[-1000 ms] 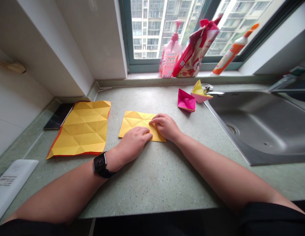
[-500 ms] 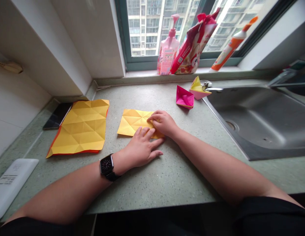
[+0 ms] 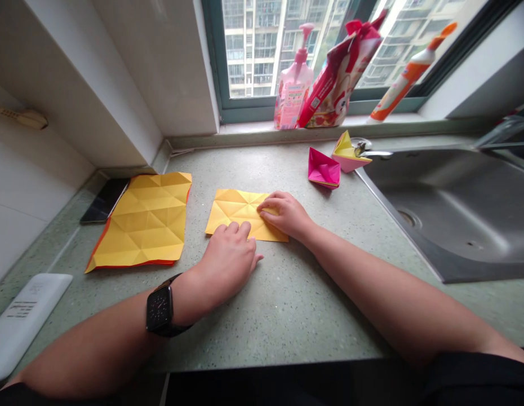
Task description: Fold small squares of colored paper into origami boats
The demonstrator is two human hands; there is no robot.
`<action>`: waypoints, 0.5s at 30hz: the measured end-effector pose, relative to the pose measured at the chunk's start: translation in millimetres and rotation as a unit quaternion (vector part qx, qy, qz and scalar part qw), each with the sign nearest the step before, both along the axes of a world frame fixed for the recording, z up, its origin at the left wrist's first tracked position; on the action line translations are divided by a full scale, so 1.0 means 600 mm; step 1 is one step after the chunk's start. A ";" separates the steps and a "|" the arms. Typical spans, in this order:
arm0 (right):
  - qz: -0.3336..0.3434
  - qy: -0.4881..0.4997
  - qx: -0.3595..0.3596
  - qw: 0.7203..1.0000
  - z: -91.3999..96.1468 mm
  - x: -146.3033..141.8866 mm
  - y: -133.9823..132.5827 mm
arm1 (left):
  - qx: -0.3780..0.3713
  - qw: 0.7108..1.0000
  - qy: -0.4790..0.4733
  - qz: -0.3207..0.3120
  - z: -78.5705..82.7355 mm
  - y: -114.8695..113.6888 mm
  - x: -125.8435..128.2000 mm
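Observation:
A sheet of yellow origami paper (image 3: 232, 207), scored with crossing creases, lies flat on the counter in front of me. My right hand (image 3: 287, 217) is on its right part, fingers bent and pressed together against the paper, holding it. At the near edge is my left hand (image 3: 229, 256), its fingers loosely bent, the thumb apart and nothing visibly held; whether its fingertips touch the sheet is hard to see. A black watch (image 3: 159, 309) sits on the left wrist. To the left lies a larger creased yellow sheet (image 3: 154, 220) with a red underside.
A magenta folded paper piece (image 3: 324, 168) and a yellow-pink one (image 3: 349, 155) stand near the sink (image 3: 439, 270). A black phone (image 3: 102, 202) is partly under the large sheet. A white device (image 3: 27, 318) lies at left. A pink pump bottle (image 3: 292, 93) stands on the sill.
My left hand has drawn back leftward and toward me, its fingers now more bent. My right hand stays on the sheet. The whole view has shifted slightly.

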State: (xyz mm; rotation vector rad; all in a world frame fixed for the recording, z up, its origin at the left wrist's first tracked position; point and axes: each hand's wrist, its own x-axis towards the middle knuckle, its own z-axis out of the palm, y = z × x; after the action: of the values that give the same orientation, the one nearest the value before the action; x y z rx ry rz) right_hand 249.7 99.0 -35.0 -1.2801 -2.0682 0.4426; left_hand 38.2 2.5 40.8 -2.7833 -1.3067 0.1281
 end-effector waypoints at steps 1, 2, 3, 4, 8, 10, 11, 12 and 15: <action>0.000 0.000 -0.002 1.000 0.000 0.000 0.000 | 0.001 1.000 0.013 0.006 0.005 -0.001 -0.004; 0.000 0.000 -0.003 1.000 0.000 0.001 0.000 | 0.003 1.000 0.023 0.011 0.009 -0.001 -0.008; 0.001 0.000 -0.003 1.000 0.000 0.001 0.000 | 0.005 0.999 0.030 0.014 0.013 0.000 -0.012; 0.002 0.000 -0.003 1.000 0.000 0.002 0.000 | 0.006 0.999 0.034 0.017 0.015 0.001 -0.016; 0.005 0.001 -0.002 1.000 -0.002 0.003 0.001 | -0.002 0.998 0.057 0.036 0.016 0.010 -0.035; 0.005 0.001 -0.002 1.000 -0.003 0.003 0.001 | 0.000 0.995 0.078 0.054 0.015 0.016 -0.043; 0.005 0.001 -0.002 1.000 -0.003 0.003 0.001 | 0.004 0.995 0.084 0.062 0.015 0.019 -0.046; 0.006 0.001 -0.002 1.000 -0.004 0.003 0.001 | 0.008 0.994 0.088 0.069 0.016 0.023 -0.049; 0.004 0.001 -0.004 1.000 -0.003 0.003 0.000 | -0.006 0.988 0.112 0.108 0.029 0.034 -0.054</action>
State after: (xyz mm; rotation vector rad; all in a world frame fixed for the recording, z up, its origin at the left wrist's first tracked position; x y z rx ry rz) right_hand 251.5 99.1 -37.0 -1.2749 -2.0726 0.4570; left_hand 5.8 23.2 58.3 -2.5358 -1.5443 0.4457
